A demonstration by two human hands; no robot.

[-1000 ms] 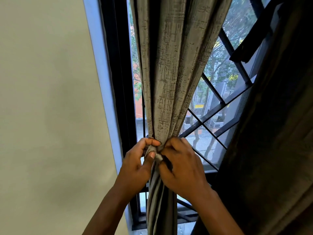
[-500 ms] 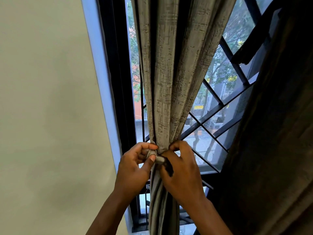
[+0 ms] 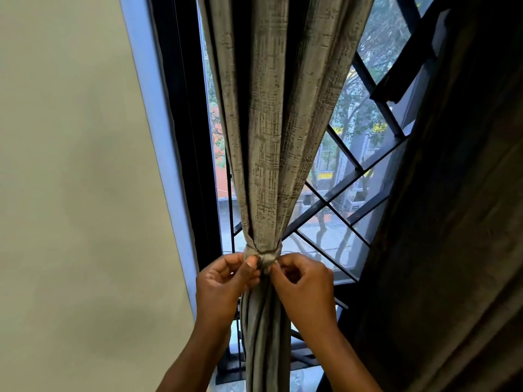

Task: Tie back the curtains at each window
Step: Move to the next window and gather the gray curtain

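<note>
A grey textured curtain [image 3: 271,131] hangs gathered into a bunch in front of the window. A tieback band [image 3: 264,254] of the same grey fabric wraps round its narrow waist. My left hand [image 3: 226,281] pinches the band's left side between thumb and fingers. My right hand [image 3: 304,281] pinches the band's right side with curled fingers. Below the band the curtain falls in tight folds between my forearms.
The black window frame [image 3: 184,137] and a diamond-pattern metal grille [image 3: 348,182] stand behind the curtain. A pale wall [image 3: 70,193] fills the left. A second dark curtain [image 3: 452,222] hangs close on the right.
Both hands have slid down and apart from the knot, so the tieback band now shows around the curtain. The view has shifted slightly upward.
</note>
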